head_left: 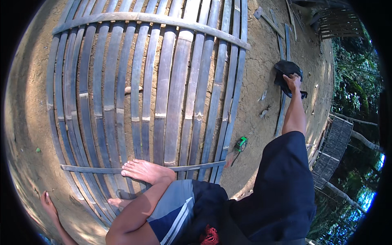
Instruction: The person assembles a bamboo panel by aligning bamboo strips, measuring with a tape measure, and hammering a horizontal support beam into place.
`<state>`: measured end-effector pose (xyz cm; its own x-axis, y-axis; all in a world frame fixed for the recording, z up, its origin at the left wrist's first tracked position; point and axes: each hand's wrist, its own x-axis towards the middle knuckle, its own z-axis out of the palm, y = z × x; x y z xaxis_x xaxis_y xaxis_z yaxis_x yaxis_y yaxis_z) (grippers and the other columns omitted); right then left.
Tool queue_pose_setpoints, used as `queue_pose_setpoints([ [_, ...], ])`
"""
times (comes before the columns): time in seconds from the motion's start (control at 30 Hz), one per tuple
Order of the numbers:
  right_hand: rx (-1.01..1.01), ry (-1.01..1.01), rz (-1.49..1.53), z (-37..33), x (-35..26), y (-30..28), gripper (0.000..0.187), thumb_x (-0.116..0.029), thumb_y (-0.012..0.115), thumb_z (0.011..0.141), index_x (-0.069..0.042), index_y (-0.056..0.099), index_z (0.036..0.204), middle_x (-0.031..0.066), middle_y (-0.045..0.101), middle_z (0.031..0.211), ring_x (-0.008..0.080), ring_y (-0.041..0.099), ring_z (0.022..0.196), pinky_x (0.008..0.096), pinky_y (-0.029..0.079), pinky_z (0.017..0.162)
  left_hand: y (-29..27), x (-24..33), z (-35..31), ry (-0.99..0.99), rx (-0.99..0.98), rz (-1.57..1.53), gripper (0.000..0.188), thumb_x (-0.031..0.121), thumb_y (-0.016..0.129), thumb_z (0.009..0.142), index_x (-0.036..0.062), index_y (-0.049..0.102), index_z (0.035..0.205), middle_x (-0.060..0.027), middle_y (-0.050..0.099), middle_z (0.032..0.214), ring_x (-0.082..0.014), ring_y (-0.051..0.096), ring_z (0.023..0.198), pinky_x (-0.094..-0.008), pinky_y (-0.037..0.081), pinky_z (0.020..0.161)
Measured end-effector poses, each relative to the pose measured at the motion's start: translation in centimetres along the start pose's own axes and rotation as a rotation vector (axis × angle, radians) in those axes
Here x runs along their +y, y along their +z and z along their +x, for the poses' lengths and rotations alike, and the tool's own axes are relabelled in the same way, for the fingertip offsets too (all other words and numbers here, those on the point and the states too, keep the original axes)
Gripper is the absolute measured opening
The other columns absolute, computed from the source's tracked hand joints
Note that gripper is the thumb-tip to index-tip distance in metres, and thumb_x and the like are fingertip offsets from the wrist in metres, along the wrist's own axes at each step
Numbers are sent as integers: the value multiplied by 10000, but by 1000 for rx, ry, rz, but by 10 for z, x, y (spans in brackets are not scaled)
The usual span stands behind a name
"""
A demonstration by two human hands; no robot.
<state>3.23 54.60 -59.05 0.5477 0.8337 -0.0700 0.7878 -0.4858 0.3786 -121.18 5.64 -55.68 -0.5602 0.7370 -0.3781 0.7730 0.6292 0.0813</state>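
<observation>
My right hand [293,81] reaches out to the right and grips a crumpled black plastic bag [284,67] lying on the ground over a bamboo strip. Its fingertips are partly sunk in the folds, and what the bag holds, if anything, is hidden. Down at the far left, my left hand [49,207] hangs by the bare dirt with nothing in it, fingers loosely stretched. Between the hands lies a panel of long split-bamboo slats [175,94], crossed by a thick bar [143,17] at the far end and a thin one [200,166] near me.
My bare foot [147,170] rests on the near slats. A green tape measure [241,143] lies right of the panel. At the upper right are a hammer [269,22] and loose bamboo strips [281,112]. A woven bamboo structure [332,147] and foliage stand farther right.
</observation>
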Motion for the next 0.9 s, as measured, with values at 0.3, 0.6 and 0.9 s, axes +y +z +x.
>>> queue_pose_setpoints([
  [0.3,-29,230,1399,43,3,-26,670,-556,806,775,-82,673,1230,135,640,1279,263,545,1252,465,309,1126,-43,-35,-69,-279,-241,298,740,669,433,957,87,567,1394,-263,599,1317,-412,571,1220,-453,443,1044],
  [0.6,-30,370,1668,26,-23,-55,918,-711,648,819,-188,386,1526,144,129,1657,316,1,1535,640,36,1171,-81,-23,-74,-257,-232,488,745,691,417,947,103,600,1367,-269,624,1267,-456,606,1140,-489,483,956],
  [0.9,-42,461,1509,13,27,-91,781,-635,721,802,-283,490,1460,165,146,1626,411,190,1472,590,196,1153,-5,-25,-79,-249,-317,96,583,490,495,1007,33,588,1356,-225,617,1318,-373,598,1201,-465,463,1008],
])
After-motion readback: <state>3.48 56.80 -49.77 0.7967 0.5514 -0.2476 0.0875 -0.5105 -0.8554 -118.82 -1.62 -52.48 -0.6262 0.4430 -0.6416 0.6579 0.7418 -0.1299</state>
